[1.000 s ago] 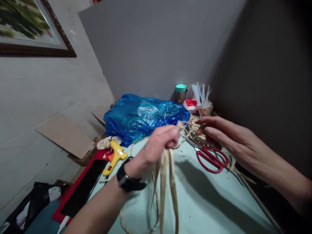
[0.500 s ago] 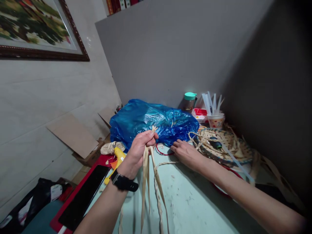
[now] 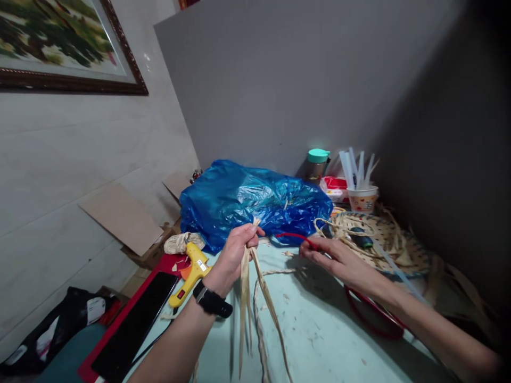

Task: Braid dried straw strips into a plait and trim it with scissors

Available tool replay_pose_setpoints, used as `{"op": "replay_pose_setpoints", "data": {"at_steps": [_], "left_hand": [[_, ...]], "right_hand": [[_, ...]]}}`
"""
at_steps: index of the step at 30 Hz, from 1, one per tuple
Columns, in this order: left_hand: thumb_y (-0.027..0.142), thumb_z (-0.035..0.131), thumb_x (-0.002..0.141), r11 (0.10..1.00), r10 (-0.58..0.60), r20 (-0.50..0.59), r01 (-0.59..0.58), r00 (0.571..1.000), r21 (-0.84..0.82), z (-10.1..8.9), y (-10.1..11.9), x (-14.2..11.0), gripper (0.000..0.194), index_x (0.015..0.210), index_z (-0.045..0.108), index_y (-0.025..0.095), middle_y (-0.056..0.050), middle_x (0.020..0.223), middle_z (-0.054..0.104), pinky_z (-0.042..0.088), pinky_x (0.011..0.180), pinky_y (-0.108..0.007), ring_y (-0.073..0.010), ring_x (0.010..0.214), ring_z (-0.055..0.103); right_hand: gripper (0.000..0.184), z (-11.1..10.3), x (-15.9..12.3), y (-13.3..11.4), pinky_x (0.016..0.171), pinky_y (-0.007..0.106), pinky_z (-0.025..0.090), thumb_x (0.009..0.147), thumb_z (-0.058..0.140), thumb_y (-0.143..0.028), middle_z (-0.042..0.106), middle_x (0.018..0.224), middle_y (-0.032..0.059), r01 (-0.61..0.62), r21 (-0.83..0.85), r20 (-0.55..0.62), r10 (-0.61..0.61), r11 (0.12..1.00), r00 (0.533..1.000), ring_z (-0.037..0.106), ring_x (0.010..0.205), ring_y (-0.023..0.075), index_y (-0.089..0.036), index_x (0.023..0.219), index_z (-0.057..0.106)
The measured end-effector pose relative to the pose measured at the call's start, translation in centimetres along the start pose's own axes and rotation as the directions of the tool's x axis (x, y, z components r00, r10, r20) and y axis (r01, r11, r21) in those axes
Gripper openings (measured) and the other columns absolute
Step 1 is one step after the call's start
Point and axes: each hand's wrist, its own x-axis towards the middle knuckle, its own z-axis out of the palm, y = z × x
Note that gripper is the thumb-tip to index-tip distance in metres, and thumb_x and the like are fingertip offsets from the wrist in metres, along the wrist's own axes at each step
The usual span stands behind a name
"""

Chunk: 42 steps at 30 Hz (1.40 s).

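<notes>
Pale dried-leaf strips [image 3: 245, 298] hang down from my left hand [image 3: 238, 250], which is closed around their bunched top in front of the blue bag. Over the table to the right, my right hand [image 3: 333, 258] pinches a thin red cord [image 3: 293, 234]; one end of it reaches left along the bag's edge. A braided straw cord [image 3: 260, 338] lies on the table beneath the strips. Close to my left wrist rests a yellow glue gun [image 3: 194, 274], with a bundle of natural twine [image 3: 183, 242] behind it.
A crumpled blue plastic bag [image 3: 247, 202] fills the back of the pale green table [image 3: 319, 340]. Behind my right hand are a woven tray [image 3: 417, 255] with straw pieces, a paper cup [image 3: 362, 200] holding white sticks, and a green-lidded jar [image 3: 317, 162]. A black tablet [image 3: 136, 324] lies left.
My right hand has lifted from the table by the bag and moved right, bringing the red cord up with it. My left hand still grips the strips. The view has shifted slightly.
</notes>
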Motion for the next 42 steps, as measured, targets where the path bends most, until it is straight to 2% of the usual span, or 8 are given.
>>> {"op": "replay_pose_setpoints", "data": {"at_steps": [4,10,17,22,28,35,38,42], "left_hand": [[0.041,0.059,0.084,0.999,0.01,0.025,-0.011,1.0,0.051,1.2,-1.1,0.1,0.027,0.079,0.059,0.015,0.009,0.054,0.03,0.014,0.042,-0.022,-0.0052,0.042,0.022],[0.04,0.057,0.086,0.982,0.064,0.143,-0.088,0.988,0.167,5.6,-2.8,0.6,0.029,0.083,0.066,0.013,0.006,0.057,0.037,0.02,0.05,-0.024,-0.0077,0.05,0.029],[0.035,0.051,0.088,0.938,0.136,0.215,-0.196,0.967,0.288,8.5,-4.8,1.5,0.027,0.078,0.064,0.014,0.005,0.057,0.039,0.026,0.055,-0.025,-0.0109,0.056,0.034],[0.036,0.056,0.088,0.902,0.088,0.34,-0.22,0.936,0.372,8.6,-6.3,1.3,0.028,0.069,0.058,0.016,0.003,0.063,0.05,0.037,0.062,-0.027,-0.0124,0.06,0.046],[0.03,0.054,0.088,0.886,0.087,0.338,-0.228,0.937,0.403,7.9,-6.0,0.5,0.025,0.067,0.058,0.017,0.001,0.068,0.055,0.038,0.072,-0.03,-0.016,0.069,0.051],[0.045,0.055,0.082,0.946,0.081,0.288,-0.165,0.954,0.279,7.1,-6.0,0.7,0.032,0.067,0.057,0.017,0.004,0.058,0.039,0.023,0.057,-0.026,-0.0127,0.058,0.032],[0.055,0.051,0.084,0.974,0.054,0.239,-0.103,0.97,0.2,6.8,-6.1,0.8,0.039,0.074,0.056,0.017,0.007,0.057,0.031,0.02,0.053,-0.025,-0.0108,0.053,0.025],[0.055,0.049,0.085,0.984,0.059,0.154,-0.084,0.986,0.159,7.2,-6.5,0.8,0.041,0.075,0.055,0.017,0.007,0.057,0.031,0.021,0.051,-0.025,-0.0098,0.051,0.026]], "right_hand": [[0.04,-0.4,-1.8,-2.2,0.08,0.034,0.044,0.098,0.033,-0.044,0.066,0.096,0.0065,-0.06,0.047,-0.116,0.065,0.997,0.991,0.06,0.089,0.0216,-0.02,0.096,0.064],[0.039,-1.6,-3.8,-2.5,0.082,0.037,0.044,0.094,0.044,-0.05,0.068,0.097,0.0071,-0.139,0.151,-0.333,0.183,0.979,0.925,0.061,0.093,0.026,-0.022,0.09,0.07],[0.04,-0.3,-5.9,-2.2,0.075,0.037,0.057,0.086,0.056,-0.052,0.076,0.091,0.0093,-0.175,0.411,-0.317,0.321,0.895,0.892,0.071,0.088,0.0279,-0.018,0.099,0.073],[0.036,0.2,-5.9,-3.0,0.072,0.033,0.058,0.086,0.058,-0.048,0.075,0.087,0.0085,-0.143,0.441,-0.317,0.303,0.886,0.899,0.072,0.084,0.0256,-0.016,0.089,0.074],[0.031,-0.9,-3.3,-3.6,0.068,0.031,0.055,0.089,0.056,-0.043,0.074,0.08,0.0048,-0.12,0.384,-0.279,0.238,0.916,0.93,0.07,0.075,0.0218,-0.017,0.085,0.073],[0.027,-0.6,1.8,1.2,0.063,0.028,0.054,0.094,0.056,-0.038,0.067,0.079,0.0004,-0.187,0.247,-0.228,0.245,0.951,0.942,0.063,0.065,0.0115,-0.013,0.09,0.064],[0.025,0.3,0.8,1.6,0.063,0.028,0.05,0.094,0.056,-0.035,0.063,0.073,-0.0016,-0.211,0.113,-0.259,0.234,0.971,0.937,0.06,0.063,0.0117,-0.013,0.085,0.064],[0.024,1.6,-2.2,-0.9,0.066,0.032,0.042,0.094,0.047,-0.025,0.065,0.074,0.0042,-0.184,-0.069,-0.36,0.147,0.981,0.921,0.059,0.069,0.0187,-0.015,0.08,0.065]]}}
